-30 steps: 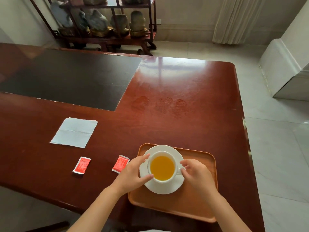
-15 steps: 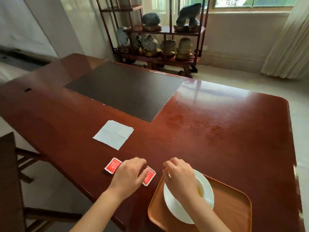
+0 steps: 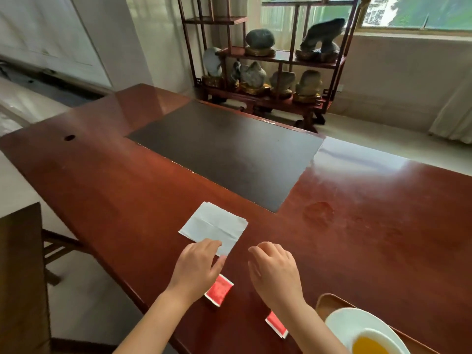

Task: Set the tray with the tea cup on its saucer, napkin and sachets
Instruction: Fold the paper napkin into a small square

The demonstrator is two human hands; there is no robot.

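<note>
A white folded napkin [image 3: 214, 226] lies flat on the red-brown table [image 3: 370, 226]. My left hand [image 3: 198, 268] hovers at the napkin's near corner, fingers apart, its fingertips over the paper. My right hand [image 3: 274, 270] is just right of the napkin, fingers loosely curled, holding nothing. Two red sachets lie near the front edge: one [image 3: 219, 290] beside my left wrist, one [image 3: 277, 327] partly hidden under my right forearm. At the bottom right the wooden tray [image 3: 329, 301] holds the white saucer [image 3: 350, 323] with the tea cup [image 3: 375, 344] full of amber tea.
A dark inlaid panel [image 3: 229, 154] fills the table's middle. A dark wooden chair [image 3: 23, 277] stands at the left by the table's front edge. Behind the table, a shelf [image 3: 268, 72] displays stones. A small hole [image 3: 69, 137] marks the far left tabletop.
Both hands have left the cup and saucer on the tray and moved left past the sachets to the napkin. The view has swung left, so the tray sits at the bottom right.
</note>
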